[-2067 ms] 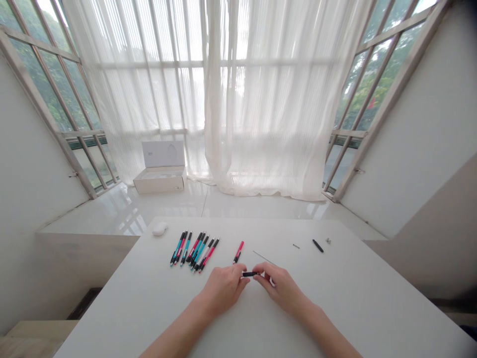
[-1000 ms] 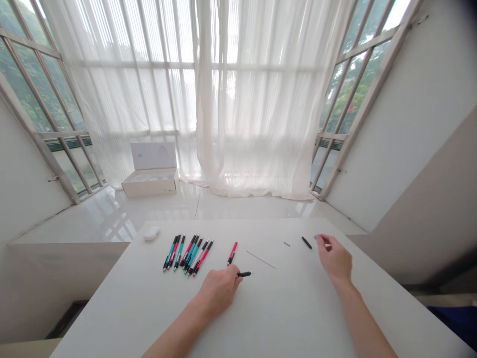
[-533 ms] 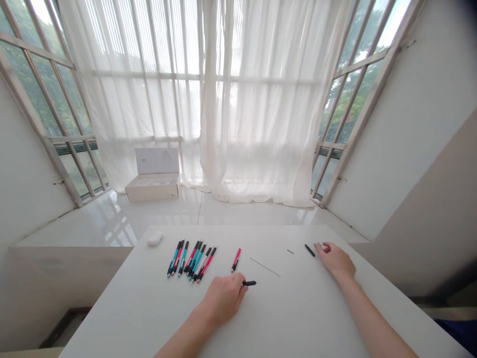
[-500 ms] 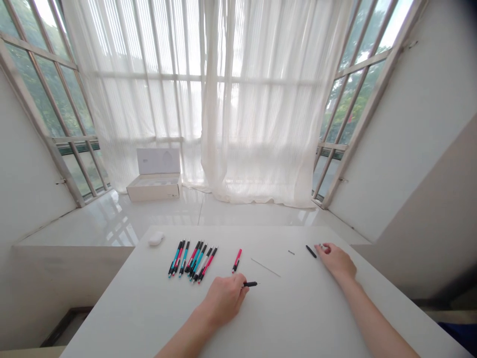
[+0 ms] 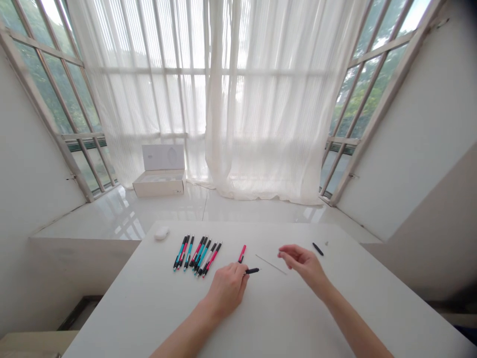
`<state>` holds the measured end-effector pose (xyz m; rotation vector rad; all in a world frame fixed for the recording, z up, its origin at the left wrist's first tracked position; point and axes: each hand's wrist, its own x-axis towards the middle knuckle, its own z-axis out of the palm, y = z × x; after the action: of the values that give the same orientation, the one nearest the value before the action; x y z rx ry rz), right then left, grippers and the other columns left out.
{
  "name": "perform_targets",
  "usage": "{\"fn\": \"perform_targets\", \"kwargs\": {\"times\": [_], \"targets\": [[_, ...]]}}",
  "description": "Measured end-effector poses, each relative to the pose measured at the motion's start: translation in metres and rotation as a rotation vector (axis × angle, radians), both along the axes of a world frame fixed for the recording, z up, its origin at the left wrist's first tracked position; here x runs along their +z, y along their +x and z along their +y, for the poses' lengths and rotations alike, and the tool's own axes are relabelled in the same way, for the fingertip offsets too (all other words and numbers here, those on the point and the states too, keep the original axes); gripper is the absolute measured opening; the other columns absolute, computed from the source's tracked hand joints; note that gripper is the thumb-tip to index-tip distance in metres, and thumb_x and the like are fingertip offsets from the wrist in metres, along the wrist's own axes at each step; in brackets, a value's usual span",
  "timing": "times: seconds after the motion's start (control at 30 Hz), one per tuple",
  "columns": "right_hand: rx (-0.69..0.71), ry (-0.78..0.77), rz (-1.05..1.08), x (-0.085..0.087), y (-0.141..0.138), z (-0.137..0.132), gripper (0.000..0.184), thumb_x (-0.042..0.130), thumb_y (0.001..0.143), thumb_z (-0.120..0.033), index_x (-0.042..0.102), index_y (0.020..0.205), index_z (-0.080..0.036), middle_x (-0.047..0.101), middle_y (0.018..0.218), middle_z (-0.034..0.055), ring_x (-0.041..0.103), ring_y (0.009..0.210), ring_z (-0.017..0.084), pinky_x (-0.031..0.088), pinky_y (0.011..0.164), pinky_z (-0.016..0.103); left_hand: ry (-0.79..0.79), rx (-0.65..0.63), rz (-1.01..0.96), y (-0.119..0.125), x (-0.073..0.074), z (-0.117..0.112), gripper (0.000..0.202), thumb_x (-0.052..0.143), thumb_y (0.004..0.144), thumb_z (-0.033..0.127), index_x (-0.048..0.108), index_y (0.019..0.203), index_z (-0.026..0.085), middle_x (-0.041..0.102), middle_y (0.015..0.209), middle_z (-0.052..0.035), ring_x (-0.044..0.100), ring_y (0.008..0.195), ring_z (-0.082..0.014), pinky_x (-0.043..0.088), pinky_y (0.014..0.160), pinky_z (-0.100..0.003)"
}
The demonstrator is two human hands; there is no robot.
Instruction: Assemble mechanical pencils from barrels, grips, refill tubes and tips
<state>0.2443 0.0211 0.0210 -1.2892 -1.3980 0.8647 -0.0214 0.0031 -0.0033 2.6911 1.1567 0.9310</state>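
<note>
My left hand (image 5: 227, 286) is closed around a black pen part (image 5: 252, 271), which points right and has a thin tip sticking out. Just beyond that hand lies a pink pen barrel (image 5: 243, 252) with a black end, partly covered by the fingers. My right hand (image 5: 300, 263) hovers over the table with thumb and forefinger pinched together; whatever is between them is too small to make out. A thin grey pen refill (image 5: 271, 264) lies between the hands. Farther right rest a black pen grip (image 5: 318, 248) and a tiny grey tip piece (image 5: 327, 243).
Several pink, blue and white click pens (image 5: 197, 254) lie in a row on the left of the white table (image 5: 283, 318). A white rounded case (image 5: 161, 232) sits near the far left corner. On the ledge behind stands an opened white box (image 5: 159, 183).
My right hand has moved left from beside the black grip, leaving the tiny tip piece visible there. The small spring no longer shows. My left hand still holds the black pen part.
</note>
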Motion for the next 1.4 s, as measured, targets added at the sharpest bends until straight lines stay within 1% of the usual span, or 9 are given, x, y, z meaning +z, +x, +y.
{"fn": "perform_targets", "kwargs": {"times": [0.1, 0.2, 0.4, 0.6, 0.87, 1.03, 1.1, 1.27, 1.4], "targets": [[0.128, -0.068, 0.005, -0.002, -0.036, -0.016, 0.036, 0.070, 0.072, -0.053, 0.070, 0.084, -0.019, 0.070, 0.070, 0.0042, 0.050, 0.052, 0.012, 0.041, 0.049, 0.025, 0.005, 0.005, 0.010, -0.001, -0.001, 0.001, 0.014, 0.037, 0.095, 0.017, 0.050, 0.097, 0.021, 0.064, 0.087, -0.0049, 0.060, 0.073, -0.0189, 0.045, 0.064, -0.030], [0.173, -0.101, -0.010, -0.006, -0.046, -0.023, 0.031, 0.068, 0.075, -0.049, 0.070, 0.083, -0.019, 0.069, 0.070, 0.0027, 0.048, 0.053, 0.011, 0.039, 0.050, 0.024, -0.004, -0.003, 0.044, -0.001, -0.001, 0.001, 0.014, 0.037, 0.096, 0.018, 0.051, 0.098, 0.021, 0.063, 0.087, -0.0045, 0.059, 0.073, -0.0191, 0.045, 0.063, -0.030], [0.159, -0.057, -0.175, -0.005, -0.051, -0.027, 0.026, 0.065, 0.078, -0.045, 0.072, 0.084, -0.020, 0.057, 0.057, -0.0035, 0.041, 0.050, 0.010, 0.035, 0.048, 0.023, -0.004, -0.015, 0.077, -0.001, 0.002, 0.000, 0.016, 0.036, 0.097, 0.019, 0.051, 0.099, 0.020, 0.062, 0.086, -0.0042, 0.058, 0.073, -0.0184, 0.044, 0.063, -0.029], [0.180, -0.004, -0.317, -0.007, -0.055, -0.030, 0.028, 0.058, 0.083, -0.045, 0.072, 0.086, -0.021, 0.063, 0.062, -0.0011, 0.048, 0.055, 0.012, 0.040, 0.054, 0.025, 0.001, -0.032, 0.113, -0.002, 0.006, -0.001, 0.016, 0.036, 0.097, 0.018, 0.052, 0.097, 0.020, 0.061, 0.085, -0.0040, 0.057, 0.072, -0.0180, 0.043, 0.063, -0.028], [0.220, 0.085, -0.476, -0.014, -0.054, -0.031, 0.043, 0.042, 0.093, -0.044, 0.061, 0.065, -0.019, 0.060, 0.056, -0.0010, 0.050, 0.053, 0.013, 0.039, 0.053, 0.025, 0.015, -0.066, 0.122, -0.001, 0.005, -0.001, 0.015, 0.038, 0.097, 0.017, 0.052, 0.096, 0.020, 0.061, 0.084, -0.0030, 0.056, 0.072, -0.0170, 0.042, 0.062, -0.027], [0.250, 0.128, -0.501, -0.015, -0.053, -0.032, 0.029, 0.048, 0.091, -0.045, 0.063, 0.089, -0.020, 0.067, 0.078, 0.0012, 0.054, 0.060, 0.013, 0.043, 0.056, 0.024, 0.014, -0.054, 0.112, -0.001, 0.004, -0.001, 0.015, 0.038, 0.097, 0.017, 0.053, 0.096, 0.020, 0.061, 0.085, -0.0036, 0.057, 0.074, -0.0174, 0.043, 0.064, -0.027], [0.242, 0.146, -0.519, -0.015, -0.053, -0.032, 0.030, 0.046, 0.092, -0.046, 0.062, 0.088, -0.021, 0.066, 0.077, 0.0013, 0.054, 0.060, 0.013, 0.043, 0.056, 0.024, 0.015, -0.054, 0.108, -0.001, 0.004, -0.001, 0.015, 0.038, 0.097, 0.018, 0.053, 0.095, 0.020, 0.061, 0.085, -0.0037, 0.057, 0.073, -0.0174, 0.044, 0.064, -0.027], [0.247, 0.159, -0.600, -0.013, -0.053, -0.034, 0.044, 0.035, 0.097, -0.045, 0.057, 0.069, -0.020, 0.058, 0.061, -0.0008, 0.051, 0.057, 0.014, 0.039, 0.056, 0.025, 0.010, -0.077, 0.118, -0.002, 0.005, -0.002, 0.015, 0.038, 0.097, 0.018, 0.053, 0.095, 0.020, 0.061, 0.085, -0.0035, 0.057, 0.074, -0.0172, 0.044, 0.063, -0.027], [0.253, 0.179, -0.598, -0.011, -0.053, -0.036, 0.035, 0.037, 0.097, -0.045, 0.060, 0.085, -0.021, 0.063, 0.073, 0.0006, 0.052, 0.060, 0.014, 0.041, 0.059, 0.025, 0.018, -0.063, 0.103, -0.002, 0.005, -0.002, 0.017, 0.036, 0.098, 0.018, 0.052, 0.095, 0.020, 0.061, 0.084, -0.0039, 0.056, 0.072, -0.0176, 0.044, 0.063, -0.028]]}}
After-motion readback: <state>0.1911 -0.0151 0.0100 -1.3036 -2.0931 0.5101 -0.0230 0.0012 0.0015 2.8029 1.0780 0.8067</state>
